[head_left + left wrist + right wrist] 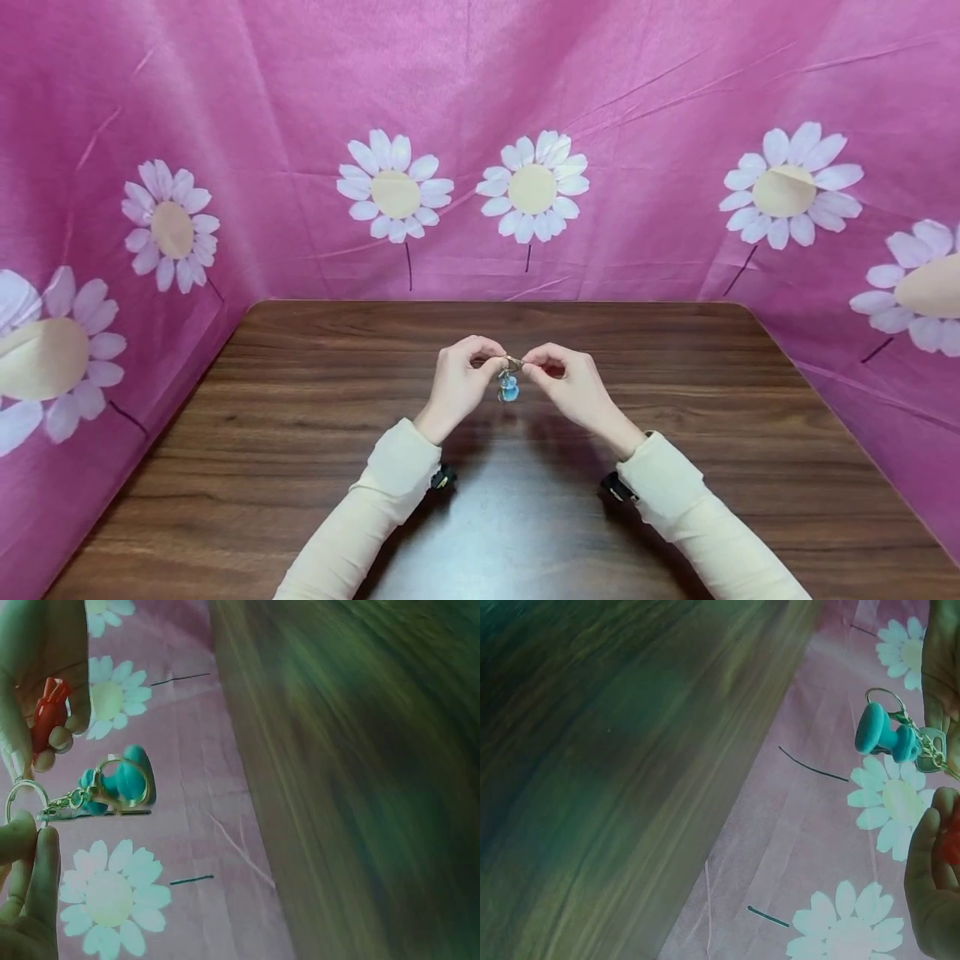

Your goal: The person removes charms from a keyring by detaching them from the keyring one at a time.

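From left to right, above a wood-grain desk point(225, 467): a person's left hand point(463, 377) pinches a gold-coloured ring point(28, 782), probably to steady it. The ring is held up between the two hands, clear of the desk, so a turquoise charm point(509, 387) and a flat metal piece point(932, 750) hang from it, free of the fingers. The right hand point(576, 385) reaches the ring's other side with its fingertips, its fingers curled around a red piece point(51, 716); whether that is joined to the ring, I cannot tell.
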